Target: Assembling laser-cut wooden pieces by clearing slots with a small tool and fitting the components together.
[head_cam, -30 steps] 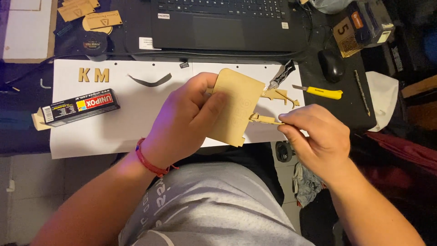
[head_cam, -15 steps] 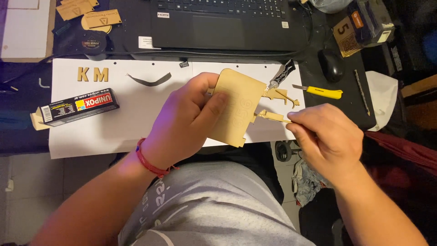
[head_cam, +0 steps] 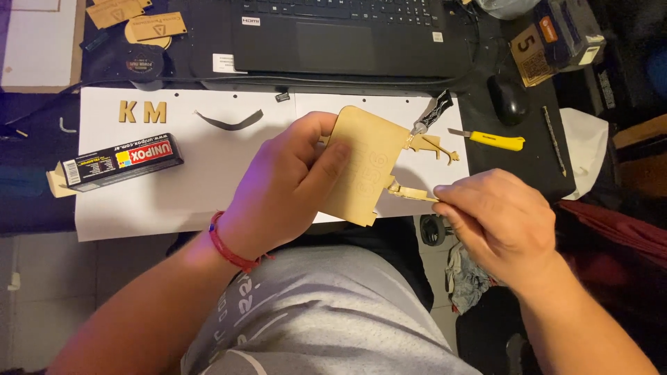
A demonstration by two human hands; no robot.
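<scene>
My left hand (head_cam: 292, 184) grips a thin light-wood plaque (head_cam: 372, 167) with rounded corners, held upright over my lap at the desk's front edge. My right hand (head_cam: 497, 215) pinches a small thin wooden strip (head_cam: 410, 193) whose far end touches the plaque's right edge. A red cord bracelet circles my left wrist. A small cut wooden shape (head_cam: 434, 147) lies on the white paper (head_cam: 174, 187) just behind the plaque, next to a dark glue tube (head_cam: 432, 112).
On the paper lie two wooden letters (head_cam: 142, 111), a black glue box (head_cam: 124, 161) and a dark curved strip (head_cam: 229, 121). A laptop (head_cam: 347, 35) sits behind. A yellow craft knife (head_cam: 490, 139), black mouse (head_cam: 508, 98), pencil and boxes stand at right.
My right hand has shifted slightly right and down with the small strip. The plaque and left hand have stayed almost still.
</scene>
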